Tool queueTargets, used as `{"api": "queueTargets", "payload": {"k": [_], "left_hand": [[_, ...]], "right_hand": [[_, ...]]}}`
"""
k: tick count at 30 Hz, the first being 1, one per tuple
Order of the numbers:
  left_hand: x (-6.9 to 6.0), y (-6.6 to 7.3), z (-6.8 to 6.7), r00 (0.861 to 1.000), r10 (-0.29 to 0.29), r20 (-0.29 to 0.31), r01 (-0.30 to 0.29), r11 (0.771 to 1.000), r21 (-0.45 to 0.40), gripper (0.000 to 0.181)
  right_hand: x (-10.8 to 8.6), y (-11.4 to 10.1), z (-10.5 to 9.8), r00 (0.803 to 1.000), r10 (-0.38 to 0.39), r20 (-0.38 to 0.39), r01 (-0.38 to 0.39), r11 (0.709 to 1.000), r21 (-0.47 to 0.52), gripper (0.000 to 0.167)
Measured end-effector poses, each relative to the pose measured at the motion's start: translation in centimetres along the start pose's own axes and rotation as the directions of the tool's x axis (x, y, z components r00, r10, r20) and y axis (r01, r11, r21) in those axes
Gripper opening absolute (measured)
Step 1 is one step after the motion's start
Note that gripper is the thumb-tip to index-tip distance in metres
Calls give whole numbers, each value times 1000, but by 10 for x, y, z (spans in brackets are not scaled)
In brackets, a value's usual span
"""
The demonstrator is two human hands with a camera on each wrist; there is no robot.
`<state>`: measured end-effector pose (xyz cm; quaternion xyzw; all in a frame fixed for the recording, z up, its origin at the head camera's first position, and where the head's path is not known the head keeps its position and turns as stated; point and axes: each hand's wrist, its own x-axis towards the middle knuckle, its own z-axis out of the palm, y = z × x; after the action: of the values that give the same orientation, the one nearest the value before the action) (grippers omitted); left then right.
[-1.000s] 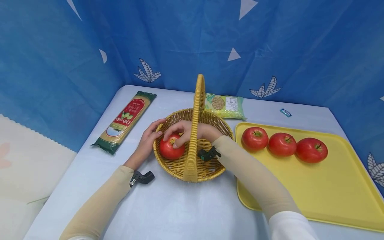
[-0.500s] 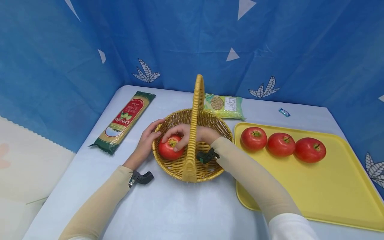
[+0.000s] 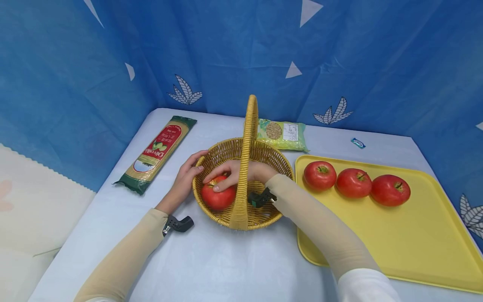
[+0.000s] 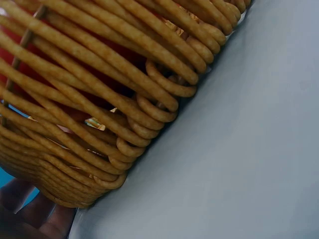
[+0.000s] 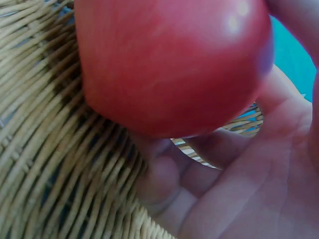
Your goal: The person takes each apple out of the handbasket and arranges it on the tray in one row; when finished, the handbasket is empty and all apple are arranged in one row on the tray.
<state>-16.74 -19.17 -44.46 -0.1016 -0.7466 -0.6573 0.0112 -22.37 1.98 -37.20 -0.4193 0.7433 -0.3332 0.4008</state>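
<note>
A yellow wicker basket (image 3: 269,152) with a tall arched handle (image 3: 244,167) stands in the middle of the table. My left hand (image 3: 183,178) holds it at the left rim, thumb near the edge; in the left wrist view its fingers (image 4: 45,214) show beside the woven wall. Reaching in under the handle, my right hand (image 3: 230,171) grips a red apple (image 3: 219,199) inside the basket's left half. The right wrist view has the apple (image 5: 174,59) close up, with fingers curled beside and behind it. Part of the apple is covered by my hand.
On the right lies a yellow tray (image 3: 377,247) bearing three red apples (image 3: 354,183) in a row. A spaghetti pack (image 3: 156,153) lies at the left. Behind the basket is a green bag (image 3: 283,134), and a small blue wrapped item (image 3: 358,143) sits at the back right.
The apple in the basket has shifted slightly toward me and right. My right fingers have come down closer over it. My left hand has stayed at the rim.
</note>
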Motion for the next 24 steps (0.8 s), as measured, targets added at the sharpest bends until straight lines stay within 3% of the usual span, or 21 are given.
{"api": "queueTargets", "payload": {"k": [10,18,24], "left_hand": [[-1,2,0,1000,3,-1,-3,1000,20,52],[-1,0,0,1000,8,-4,-8,1000,18,51],[-1,1,0,1000,10,-1,-10,1000,17,51]], "right_hand": [[2,3,4,998,-37,60,32,996,80,50],[2,3,4,996,-54,67,50,997,63,50],[0,1,3,990,-84,115,76,995,65,51]]}}
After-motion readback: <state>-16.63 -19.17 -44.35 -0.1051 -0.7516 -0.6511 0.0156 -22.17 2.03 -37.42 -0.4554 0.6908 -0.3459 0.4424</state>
